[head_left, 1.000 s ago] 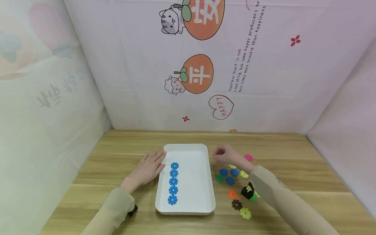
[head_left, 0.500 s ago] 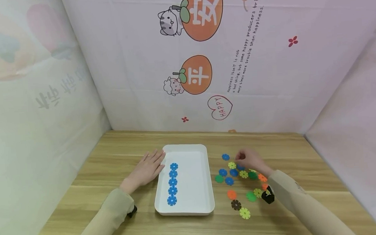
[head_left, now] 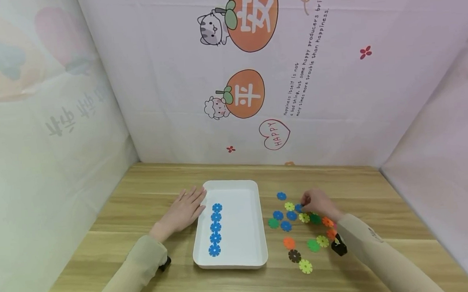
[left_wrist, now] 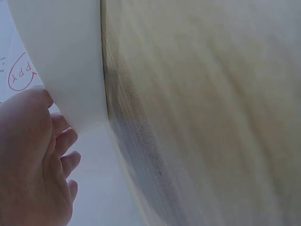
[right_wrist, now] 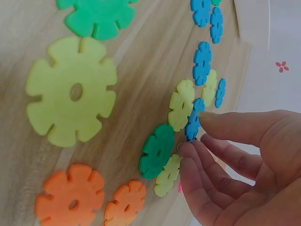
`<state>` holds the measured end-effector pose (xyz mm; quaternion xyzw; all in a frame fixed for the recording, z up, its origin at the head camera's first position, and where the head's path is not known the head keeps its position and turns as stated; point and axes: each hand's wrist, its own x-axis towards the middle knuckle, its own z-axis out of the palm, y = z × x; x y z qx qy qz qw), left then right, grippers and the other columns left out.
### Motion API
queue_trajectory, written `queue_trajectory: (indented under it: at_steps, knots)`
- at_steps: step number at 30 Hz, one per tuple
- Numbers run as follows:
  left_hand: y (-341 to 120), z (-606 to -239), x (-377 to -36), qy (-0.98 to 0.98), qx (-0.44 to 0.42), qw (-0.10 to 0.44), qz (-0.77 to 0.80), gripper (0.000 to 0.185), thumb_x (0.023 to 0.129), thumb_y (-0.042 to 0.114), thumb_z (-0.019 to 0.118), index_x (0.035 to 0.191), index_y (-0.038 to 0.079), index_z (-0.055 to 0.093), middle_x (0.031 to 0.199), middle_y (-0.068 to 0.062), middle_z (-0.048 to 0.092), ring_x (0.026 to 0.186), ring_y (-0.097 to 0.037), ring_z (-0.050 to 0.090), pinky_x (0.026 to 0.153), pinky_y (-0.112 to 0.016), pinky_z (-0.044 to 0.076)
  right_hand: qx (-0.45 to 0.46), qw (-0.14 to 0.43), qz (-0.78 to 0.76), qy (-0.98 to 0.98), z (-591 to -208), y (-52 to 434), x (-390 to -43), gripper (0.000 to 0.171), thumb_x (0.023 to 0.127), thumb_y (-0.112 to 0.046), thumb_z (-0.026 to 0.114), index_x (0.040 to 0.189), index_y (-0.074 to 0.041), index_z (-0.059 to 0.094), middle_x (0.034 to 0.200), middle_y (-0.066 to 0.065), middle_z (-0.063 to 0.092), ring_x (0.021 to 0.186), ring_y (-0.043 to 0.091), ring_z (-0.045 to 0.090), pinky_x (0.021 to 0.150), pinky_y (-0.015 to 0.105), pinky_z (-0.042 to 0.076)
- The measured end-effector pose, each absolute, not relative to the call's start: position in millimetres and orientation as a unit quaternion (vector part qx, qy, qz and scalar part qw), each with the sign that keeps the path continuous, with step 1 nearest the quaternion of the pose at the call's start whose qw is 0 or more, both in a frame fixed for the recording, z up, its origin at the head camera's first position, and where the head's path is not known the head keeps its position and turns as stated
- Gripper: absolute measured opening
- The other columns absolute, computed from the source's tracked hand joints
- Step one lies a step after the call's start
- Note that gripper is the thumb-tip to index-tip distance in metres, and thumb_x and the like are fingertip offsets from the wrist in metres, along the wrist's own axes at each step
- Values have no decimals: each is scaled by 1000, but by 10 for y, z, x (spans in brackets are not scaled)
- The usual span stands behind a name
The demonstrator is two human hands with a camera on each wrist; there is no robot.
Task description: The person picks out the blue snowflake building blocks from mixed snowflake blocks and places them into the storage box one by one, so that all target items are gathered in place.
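Note:
My left hand [head_left: 185, 211] rests with extended fingers on the left rim of a white tray [head_left: 244, 233]. In the left wrist view, its fingertips [left_wrist: 66, 139] lie against the tray's wall. Inside the tray is a column of several blue notched discs [head_left: 215, 226], like snowflake building pieces. To the right of the tray, my right hand [head_left: 318, 203] pinches a blue notched disc [right_wrist: 194, 121] low over the table. Its thumb is at the disc's upper edge and the fingertips at the lower edge. Yellow discs [right_wrist: 181, 104] and a dark green disc [right_wrist: 156, 151] lie close beside it.
Loose discs spread right of the tray: several blue [head_left: 286, 225], a green one [head_left: 273, 223], an orange one [head_left: 289, 243], a brown one [head_left: 294, 255] and a yellow one [head_left: 305, 266]. A printed cloth wall [head_left: 176, 100] stands behind the wooden table [head_left: 160, 176].
My right hand has moved from beside the tray rightward over the loose discs, and a blue disc now lies where it was. The left hand has stayed on the tray rim.

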<state>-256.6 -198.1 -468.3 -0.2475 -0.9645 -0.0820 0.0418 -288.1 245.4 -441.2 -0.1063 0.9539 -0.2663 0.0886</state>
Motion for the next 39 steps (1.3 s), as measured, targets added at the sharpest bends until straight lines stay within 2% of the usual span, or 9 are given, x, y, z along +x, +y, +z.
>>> queue_trajectory:
  at_steps: [14,25,32,39]
  knots:
    - [-1983,-4703,-2577,-965,-248,42,-74,56,107,35,38,155,6,32,162,-13,31,151,-38,27,123,-60,21,-101,103,-241,960,-4419,2399,-2896,21,82,-10,78,96,3,67,93,15,69,78,19,61,67,32,53]
    - [-1989,-4703,-2588,-966,-245,37,-75,57,108,38,35,156,8,30,164,-10,28,152,-35,25,124,-58,19,-98,107,-263,954,-4429,2426,-2905,25,79,-9,80,92,4,62,87,13,64,74,18,55,62,29,49]
    - [-1988,-4698,-2581,-965,-247,40,-75,57,108,38,36,156,8,30,163,-10,29,152,-35,26,124,-58,20,-110,107,-286,946,-4382,2457,-2883,6,83,3,64,89,4,61,83,13,64,71,18,58,60,28,51]
    - [-1990,-4689,-2581,-966,-246,37,-74,57,108,38,35,156,8,30,164,-10,28,152,-35,26,124,-58,20,-104,123,-305,939,-4286,2425,-2809,5,87,3,61,90,6,62,80,14,65,70,22,59,63,36,54]
